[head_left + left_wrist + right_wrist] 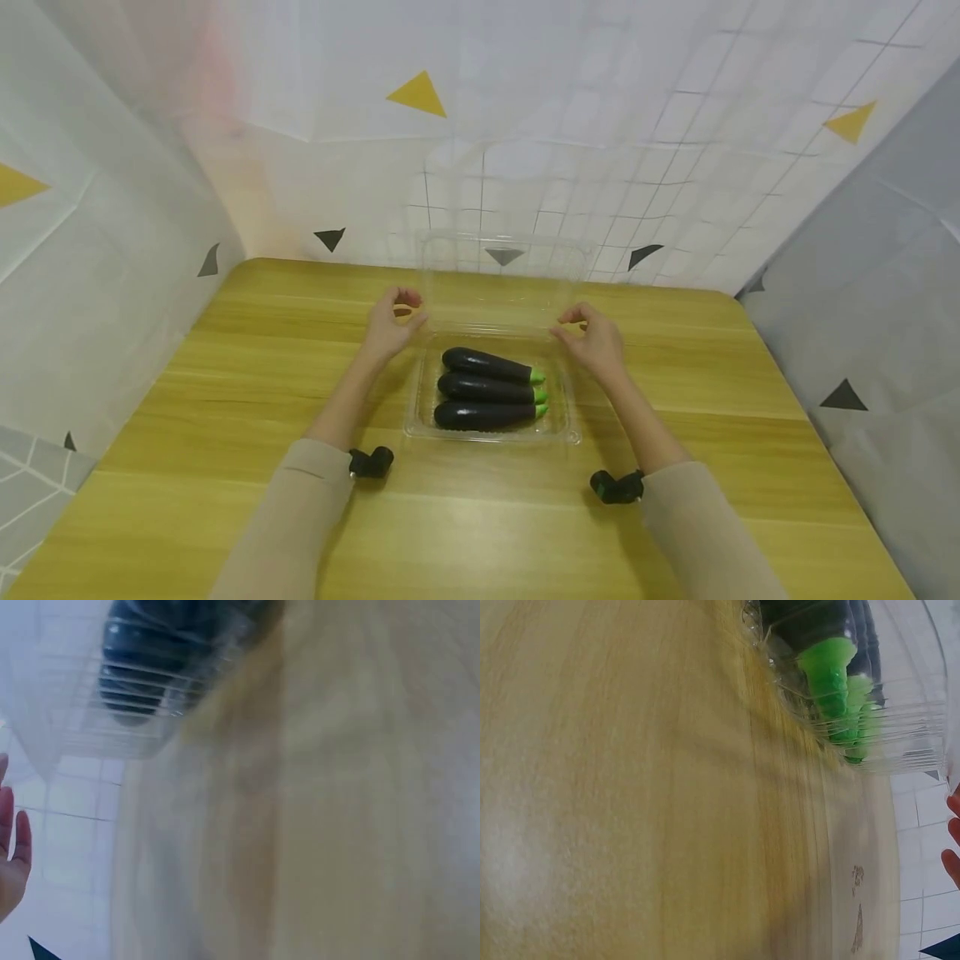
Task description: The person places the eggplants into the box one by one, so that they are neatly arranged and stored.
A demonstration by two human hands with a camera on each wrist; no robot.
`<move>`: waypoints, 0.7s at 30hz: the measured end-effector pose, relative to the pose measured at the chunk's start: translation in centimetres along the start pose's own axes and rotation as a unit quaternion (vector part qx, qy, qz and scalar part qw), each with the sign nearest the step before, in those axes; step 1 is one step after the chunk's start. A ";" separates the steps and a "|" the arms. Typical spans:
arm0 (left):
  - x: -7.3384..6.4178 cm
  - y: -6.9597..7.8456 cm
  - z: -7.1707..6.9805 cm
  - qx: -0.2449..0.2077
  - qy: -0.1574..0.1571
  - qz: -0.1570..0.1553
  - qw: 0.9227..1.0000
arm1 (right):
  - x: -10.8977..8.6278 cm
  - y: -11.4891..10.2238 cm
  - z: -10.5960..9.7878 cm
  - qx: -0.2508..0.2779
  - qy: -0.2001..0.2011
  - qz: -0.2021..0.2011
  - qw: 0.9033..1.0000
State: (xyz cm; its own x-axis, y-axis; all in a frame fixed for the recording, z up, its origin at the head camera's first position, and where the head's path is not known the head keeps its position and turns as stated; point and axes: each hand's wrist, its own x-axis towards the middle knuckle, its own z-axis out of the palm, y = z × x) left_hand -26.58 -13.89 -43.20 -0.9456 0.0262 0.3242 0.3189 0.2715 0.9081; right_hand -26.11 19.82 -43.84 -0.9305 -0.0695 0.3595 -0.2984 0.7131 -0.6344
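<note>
A clear plastic clamshell box (491, 438) lies on the wooden table with its lid (498, 287) standing up at the back. Three dark eggplants (491, 387) with green stem ends lie side by side in its base, stems to the right. My left hand (392, 323) pinches the lid's left edge low down, near the hinge, between thumb and fingers. On the opposite side, my right hand (595, 337) pinches the lid's right edge. Only a few fingers (22, 840) show in the left wrist view, and the fingertips (952, 862) sit at the border of the right wrist view.
The wooden table (480, 533) reaches to a white sheet wall (525, 192) with yellow and dark triangles close behind the lid. Grey-white sheets (885, 333) hang at both sides. Small black cameras (618, 487) are worn on both wrists.
</note>
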 end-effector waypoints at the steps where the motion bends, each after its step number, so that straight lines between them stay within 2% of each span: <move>1: 0.2 0.2 0.0 0.006 0.009 0.007 1.000 | 0.0 0.0 0.0 -0.002 0.000 0.001 1.000; 4: 0.5 0.8 0.0 0.016 0.026 0.019 0.999 | 0.0 -0.1 -0.1 -0.008 0.000 0.003 1.000; 7: 0.5 1.2 0.1 0.020 0.031 0.014 0.999 | 0.0 -0.2 -0.4 -0.002 0.000 0.005 1.000; 11: 0.4 1.4 0.1 0.021 0.033 0.007 0.999 | 0.1 -0.5 -1.1 0.028 0.030 0.001 0.999; 16: 0.3 1.3 0.1 0.020 0.033 0.011 0.999 | 0.4 -1.4 -2.4 0.071 0.090 -0.037 0.993; 21: 0.3 1.1 0.3 0.020 0.041 0.016 0.999 | 0.6 -2.4 -3.2 0.084 0.098 -0.064 0.990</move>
State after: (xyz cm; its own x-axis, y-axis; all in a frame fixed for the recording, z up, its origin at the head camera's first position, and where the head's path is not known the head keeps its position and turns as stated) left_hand -26.56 -13.30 -42.22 -0.9261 -0.0439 0.3748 0.3439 0.3104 0.8862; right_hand -25.27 20.34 -39.94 -0.8283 -0.0032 0.5603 -0.4582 0.5796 -0.6739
